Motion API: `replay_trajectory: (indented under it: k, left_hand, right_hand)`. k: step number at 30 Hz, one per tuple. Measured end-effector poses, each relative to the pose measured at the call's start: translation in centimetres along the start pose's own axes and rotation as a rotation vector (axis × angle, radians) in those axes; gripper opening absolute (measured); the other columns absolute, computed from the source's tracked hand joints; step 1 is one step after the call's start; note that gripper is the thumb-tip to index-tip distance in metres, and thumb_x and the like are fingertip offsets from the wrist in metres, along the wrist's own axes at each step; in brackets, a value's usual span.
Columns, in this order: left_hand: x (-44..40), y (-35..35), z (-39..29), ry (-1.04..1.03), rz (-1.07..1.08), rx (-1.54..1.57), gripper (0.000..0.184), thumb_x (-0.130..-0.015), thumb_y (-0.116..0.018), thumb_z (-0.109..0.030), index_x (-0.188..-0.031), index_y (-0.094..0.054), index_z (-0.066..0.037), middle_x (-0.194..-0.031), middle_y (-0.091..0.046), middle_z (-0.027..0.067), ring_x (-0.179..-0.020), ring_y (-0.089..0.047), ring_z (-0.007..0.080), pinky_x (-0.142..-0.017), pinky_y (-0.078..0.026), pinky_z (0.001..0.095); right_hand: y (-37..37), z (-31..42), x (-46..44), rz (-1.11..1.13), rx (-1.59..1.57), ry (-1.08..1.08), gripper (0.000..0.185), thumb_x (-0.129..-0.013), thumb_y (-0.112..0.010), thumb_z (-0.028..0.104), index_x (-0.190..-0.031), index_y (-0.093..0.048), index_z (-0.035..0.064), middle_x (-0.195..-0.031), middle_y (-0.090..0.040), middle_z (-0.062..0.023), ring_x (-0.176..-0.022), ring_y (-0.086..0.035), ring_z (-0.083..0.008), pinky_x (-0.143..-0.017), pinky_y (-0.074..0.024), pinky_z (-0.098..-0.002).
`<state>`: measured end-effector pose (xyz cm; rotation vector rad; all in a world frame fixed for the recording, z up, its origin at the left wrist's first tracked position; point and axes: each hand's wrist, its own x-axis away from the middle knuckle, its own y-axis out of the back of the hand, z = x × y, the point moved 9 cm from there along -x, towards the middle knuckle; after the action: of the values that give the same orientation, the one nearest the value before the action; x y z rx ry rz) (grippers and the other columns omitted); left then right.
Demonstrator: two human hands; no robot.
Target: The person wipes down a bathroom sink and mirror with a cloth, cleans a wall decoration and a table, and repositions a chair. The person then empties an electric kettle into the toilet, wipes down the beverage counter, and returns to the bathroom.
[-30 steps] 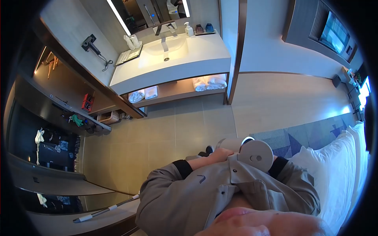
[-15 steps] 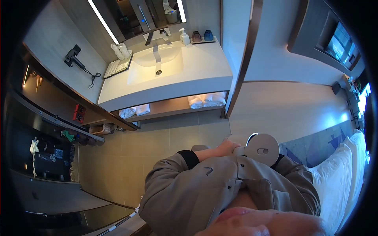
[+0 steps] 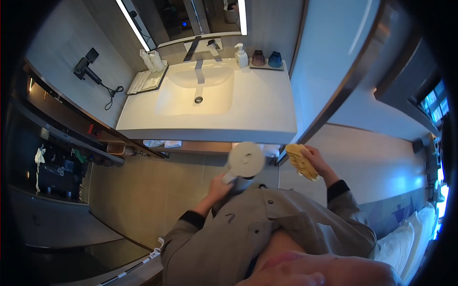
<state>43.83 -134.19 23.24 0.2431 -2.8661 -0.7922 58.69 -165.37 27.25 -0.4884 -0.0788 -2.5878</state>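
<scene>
My left hand (image 3: 218, 188) is closed around the handle of a white electric kettle (image 3: 246, 158), seen from above with its round lid on top. The kettle is in front of my body, near the front edge of the washbasin counter (image 3: 260, 107). My right hand (image 3: 319, 161) grips a folded yellow cloth (image 3: 301, 162) off to the right of the kettle, apart from it. A white sink basin (image 3: 214, 97) with a dark drain is set in the counter, under a wall-mounted tap (image 3: 192, 49).
A white pump bottle (image 3: 241, 56) and two tinted cups (image 3: 258, 58) stand at the counter's back right. A tray with packets (image 3: 144, 82) sits at its left. The hair dryer (image 3: 86, 69) hangs on the left wall. A door frame (image 3: 336, 102) rises to the right; white bedding (image 3: 405, 243) is lower right.
The kettle has moved left and forward, toward the counter, in my left hand. My right hand, hidden before, has come into view on the right with the yellow cloth. My view has shifted closer to the sink.
</scene>
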Motion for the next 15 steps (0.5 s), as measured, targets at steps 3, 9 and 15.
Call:
replay_trajectory:
  k: [3,9,15]
  left_hand:
    - [0.6,4.7,3.1,0.122,-0.242,0.027,0.034,-0.062,-0.062,-0.010,-0.094,-0.060,0.002,-0.080,-0.063,0.0183,-0.074,-0.062,0.0278,-0.068,-0.048,0.0352]
    - [2.5,11.1,8.0,0.345,-0.657,0.228,0.025,-0.063,-0.059,-0.006,-0.085,-0.059,0.005,-0.074,-0.061,0.0117,-0.069,-0.058,0.0183,-0.065,-0.046,0.0318]
    - [0.7,17.8,12.5,0.421,-0.766,0.156,0.022,-0.061,-0.058,-0.004,-0.082,-0.057,0.005,-0.073,-0.060,0.0105,-0.066,-0.056,0.0170,-0.063,-0.045,0.0312]
  right_hand:
    - [-2.0,5.9,-9.2,0.008,0.242,0.231,0.037,-0.081,-0.059,0.021,-0.110,-0.055,-0.0017,-0.095,-0.059,-0.0082,-0.084,-0.056,-0.0138,-0.074,-0.0461,-0.0279]
    - [-10.3,20.0,-26.8,-0.183,0.890,0.781,0.029,-0.076,-0.058,0.019,-0.103,-0.060,0.0081,-0.089,-0.055,-0.0152,-0.086,-0.054,-0.0304,-0.076,-0.0431,-0.0351]
    - [-18.7,29.3,-41.7,-0.436,1.187,1.240,0.012,-0.074,-0.054,0.013,-0.084,-0.059,0.0088,-0.089,-0.053,-0.0083,-0.086,-0.053,-0.0251,-0.075,-0.0442,-0.0336]
